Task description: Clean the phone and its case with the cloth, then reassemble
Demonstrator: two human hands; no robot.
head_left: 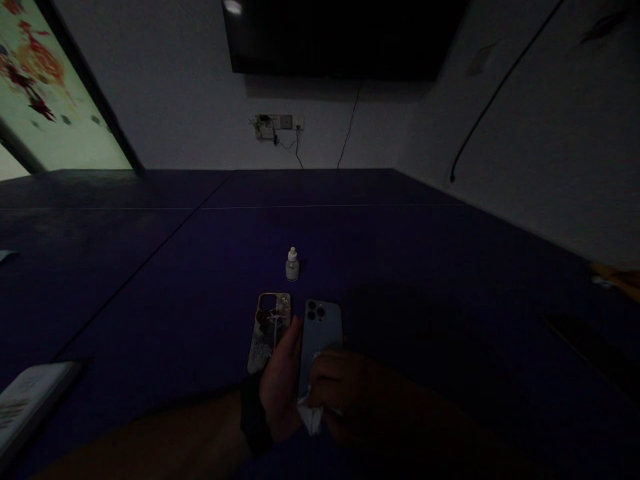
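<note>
A light blue phone (323,328) with its camera side up rests in my left hand (281,387), whose thumb lies along the phone's left edge. My right hand (337,387) is closed on a white cloth (311,415), pressed against the lower part of the phone's back. A dark band is on my left wrist. Just left of the phone a patterned phone case (270,330) lies on the dark blue surface. Beyond both stands a small dropper bottle (292,265) with a white cap. Dim light hides the detail of my right fingers.
A white box (35,400) sits at the lower left of the blue table (200,267). A dark flat object (590,347) lies at the right. On the far wall are a screen (340,40) and sockets (277,123) with cables.
</note>
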